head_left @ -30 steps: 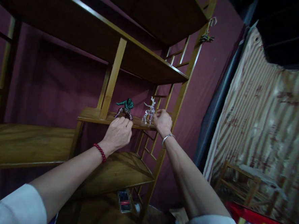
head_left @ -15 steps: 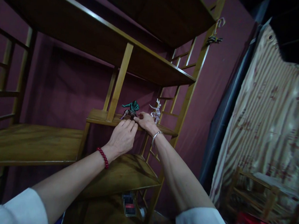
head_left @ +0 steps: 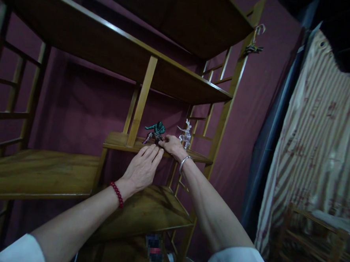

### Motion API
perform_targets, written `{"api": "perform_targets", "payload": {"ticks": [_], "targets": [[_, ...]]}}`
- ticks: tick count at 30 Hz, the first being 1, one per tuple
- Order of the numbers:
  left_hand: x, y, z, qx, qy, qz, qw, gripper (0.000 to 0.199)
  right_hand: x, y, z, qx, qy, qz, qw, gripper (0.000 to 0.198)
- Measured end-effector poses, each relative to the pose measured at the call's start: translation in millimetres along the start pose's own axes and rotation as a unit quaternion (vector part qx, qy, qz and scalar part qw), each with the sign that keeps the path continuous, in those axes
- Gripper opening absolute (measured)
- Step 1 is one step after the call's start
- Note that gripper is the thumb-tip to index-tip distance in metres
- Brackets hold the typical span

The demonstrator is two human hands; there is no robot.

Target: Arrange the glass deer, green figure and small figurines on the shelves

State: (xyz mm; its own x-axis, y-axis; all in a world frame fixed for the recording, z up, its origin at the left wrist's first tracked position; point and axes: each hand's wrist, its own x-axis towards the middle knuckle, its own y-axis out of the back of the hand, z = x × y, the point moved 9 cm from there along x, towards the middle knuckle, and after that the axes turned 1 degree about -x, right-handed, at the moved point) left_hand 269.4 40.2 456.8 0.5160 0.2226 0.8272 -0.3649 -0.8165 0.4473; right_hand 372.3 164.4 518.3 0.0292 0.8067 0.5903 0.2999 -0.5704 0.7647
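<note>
A small figurine (head_left: 156, 130) in a green hooded top, with one arm stretched out to the left, stands in a crouching pose on the raised middle shelf (head_left: 115, 138). My right hand (head_left: 172, 144), with a silver bangle at the wrist, closes thumb and fingers at the figurine's lower right side. Just below the figurine, my left hand (head_left: 143, 166) reaches to the shelf's front edge, its fingers stretched out and their tips by the figurine's base. A clear, glassy deer-like figurine (head_left: 186, 135) stands behind and right of my right hand.
The wooden shelf unit has an upright post (head_left: 142, 101) left of the figurine and lower boards (head_left: 42, 174). A blurred dark object with a red band (head_left: 155, 249) stands low down. A striped curtain (head_left: 317, 135) hangs at right, near a wooden chair (head_left: 313, 234).
My left hand's fingers have straightened and drawn slightly down from the figurine. My right hand stays by its base. The whole view has shifted slightly.
</note>
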Motion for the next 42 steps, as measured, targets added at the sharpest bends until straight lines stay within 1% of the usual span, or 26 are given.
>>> {"api": "perform_targets", "payload": {"ticks": [3, 9, 19, 23, 25, 28, 31, 35, 37, 39, 42], "targets": [[-1, -1, 0, 0.006, -0.008, -0.013, 1.0, 0.056, 0, 1, 0, 0.01, 0.003, 0.007, 1.0, 0.023], [-2, -1, 0, 0.004, -0.007, -0.016, 1.0, 0.055, -2, 1, -2, 0.022, 0.004, 0.004, 1.0, 0.023], [-3, 2, 1, 0.007, -0.014, -0.031, 0.999, 0.057, -7, 4, -7, -0.007, 0.009, 0.01, 1.0, 0.022], [-4, 3, 3, 0.015, -0.018, -0.03, 0.999, 0.058, -11, 7, -9, -0.007, 0.016, 0.014, 1.0, 0.026], [-5, 3, 4, 0.012, -0.021, -0.029, 0.999, 0.059, -14, 11, -7, 0.004, 0.014, 0.031, 0.999, 0.03], [-9, 6, 5, 0.002, -0.018, -0.023, 1.0, 0.063, -24, 20, 0, 0.054, 0.003, 0.077, 0.996, 0.032], [-15, 11, 6, -0.009, -0.012, -0.011, 1.0, 0.064, -38, 28, 6, 0.108, 0.007, 0.118, 0.987, 0.028], [-27, 15, 12, -0.028, -0.005, -0.004, 1.0, 0.061, -61, 36, 6, 0.157, 0.032, 0.166, 0.973, 0.025], [-34, 16, 15, -0.041, 0.006, -0.01, 0.999, 0.059, -74, 39, 3, 0.2, 0.046, 0.194, 0.959, 0.025], [-43, 14, 18, -0.056, 0.025, -0.018, 0.998, 0.056, -89, 40, 0, 0.256, 0.057, 0.223, 0.939, 0.027], [-60, 11, 20, -0.091, 0.057, -0.03, 0.994, 0.045, -120, 35, -8, 0.324, 0.052, 0.252, 0.91, 0.029]]}}
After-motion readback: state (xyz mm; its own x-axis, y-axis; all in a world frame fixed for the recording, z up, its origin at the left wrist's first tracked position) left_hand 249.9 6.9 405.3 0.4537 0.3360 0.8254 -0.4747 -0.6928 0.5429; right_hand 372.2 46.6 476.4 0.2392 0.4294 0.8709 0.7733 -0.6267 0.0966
